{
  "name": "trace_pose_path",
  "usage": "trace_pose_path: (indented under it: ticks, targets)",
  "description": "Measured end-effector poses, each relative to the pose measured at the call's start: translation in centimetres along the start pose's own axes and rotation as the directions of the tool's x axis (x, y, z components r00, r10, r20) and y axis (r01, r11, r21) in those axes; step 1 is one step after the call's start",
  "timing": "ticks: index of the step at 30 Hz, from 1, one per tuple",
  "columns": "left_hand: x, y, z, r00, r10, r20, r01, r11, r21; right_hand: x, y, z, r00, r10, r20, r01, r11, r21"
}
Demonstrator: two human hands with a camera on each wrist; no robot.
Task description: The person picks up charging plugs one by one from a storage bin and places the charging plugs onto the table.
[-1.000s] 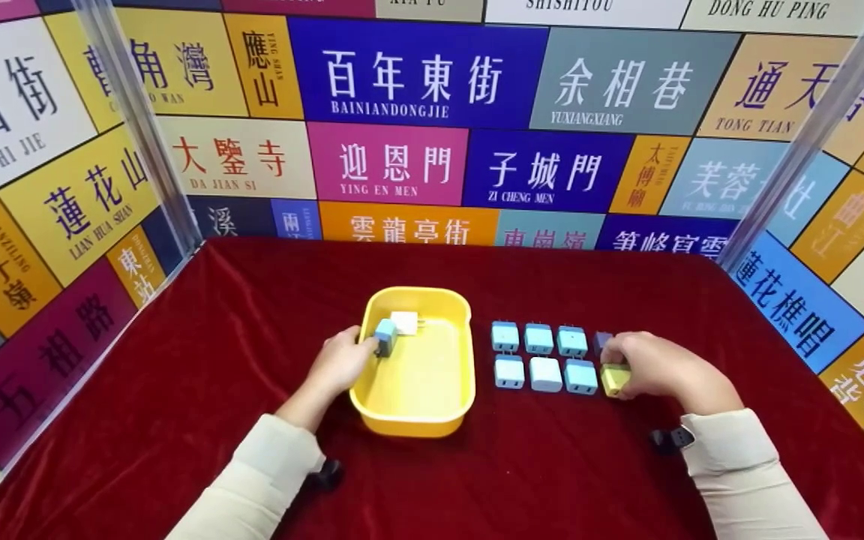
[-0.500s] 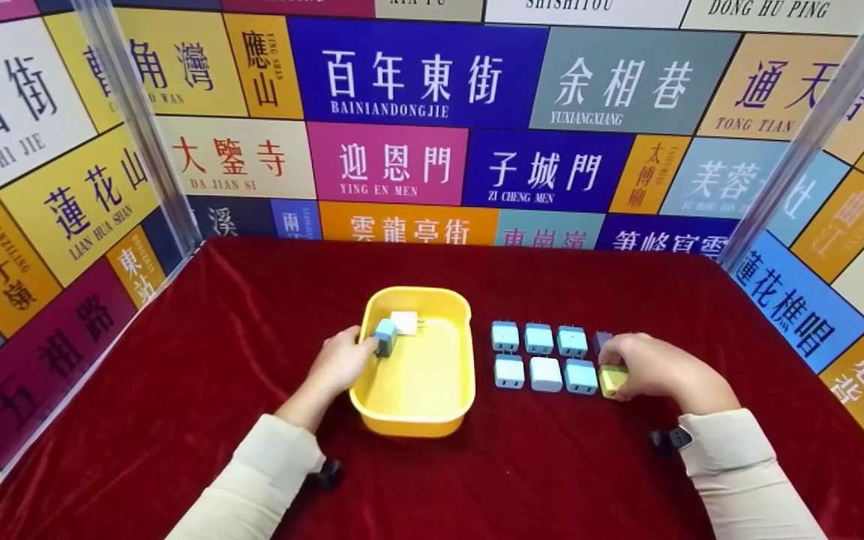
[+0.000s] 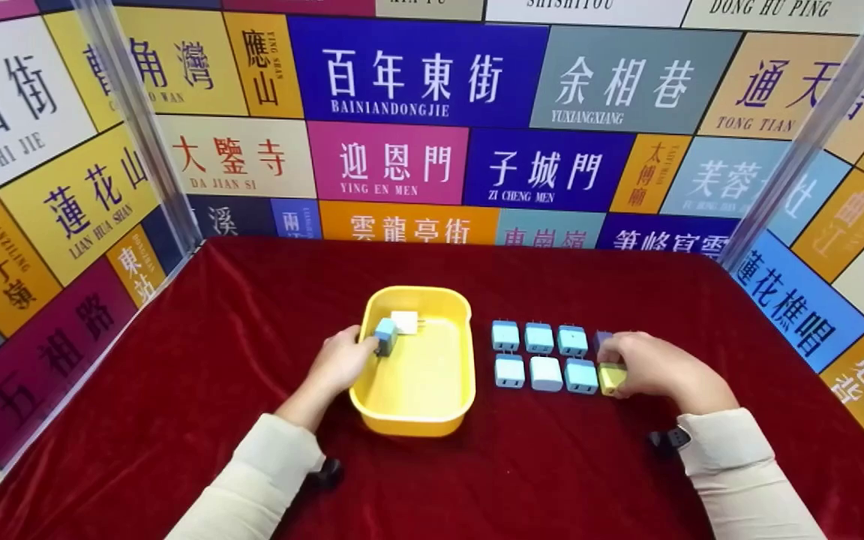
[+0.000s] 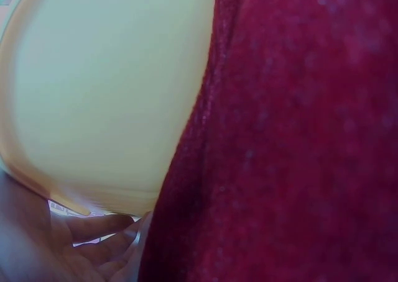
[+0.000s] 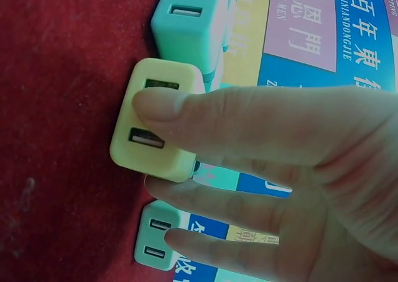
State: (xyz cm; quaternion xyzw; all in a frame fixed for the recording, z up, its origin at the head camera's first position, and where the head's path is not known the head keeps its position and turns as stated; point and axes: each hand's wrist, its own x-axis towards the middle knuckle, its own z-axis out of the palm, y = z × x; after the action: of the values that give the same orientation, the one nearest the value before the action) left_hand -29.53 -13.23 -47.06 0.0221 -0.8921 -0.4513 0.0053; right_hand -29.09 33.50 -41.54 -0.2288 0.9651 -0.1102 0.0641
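Note:
My left hand [image 3: 343,361] grips the left rim of a yellow plastic tub [image 3: 411,426], thumb over the edge. In the left wrist view the fingers [image 4: 102,229] sit against the tub's outer wall. Inside lie a white plug charger [image 3: 403,323] and a blue one [image 3: 385,336]. At the right end of the front row, my right hand [image 3: 653,366] pinches a yellow USB charger [image 3: 611,380]. The right wrist view shows the thumb [image 5: 158,105] across its two-port face [image 5: 130,154], with a finger at its side. A green charger [image 5: 155,248] lies beside, near another fingertip.
Several blue and white chargers stand in two rows between tub and right hand, including a white one [image 3: 545,374]. A dark charger [image 3: 603,342] is partly hidden behind the right hand. Dark red cloth [image 3: 507,480] covers the table; printed panels [image 3: 417,67] rise behind.
The yellow charger has shifted very slightly left with my right hand, close to the neighbouring blue charger. My left hand and the tub have stayed put.

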Motion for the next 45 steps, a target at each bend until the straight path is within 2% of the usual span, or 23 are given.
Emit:
trace_pose_path:
  ticks: [18, 26, 45]
  targets:
    - [-0.01, -0.03, -0.04, 1.000, -0.003, 0.008, 0.003, 1.000, -0.003, -0.02, -0.30, -0.21, 1.000, 0.008, 0.012, -0.009, 1.000, 0.025]
    - [0.04, -0.09, -0.01, 1.000, 0.004, -0.006, -0.004, 1.000, 0.008, 0.08, -0.05, -0.16, 1.000, -0.023, -0.006, 0.023, 1.000, 0.010]
    - [0.10, -0.09, -0.01, 1.000, -0.006, 0.008, 0.006, 1.000, -0.002, -0.30, -0.21, -0.81, 0.999, -0.026, -0.031, 0.026, 1.000, 0.013]
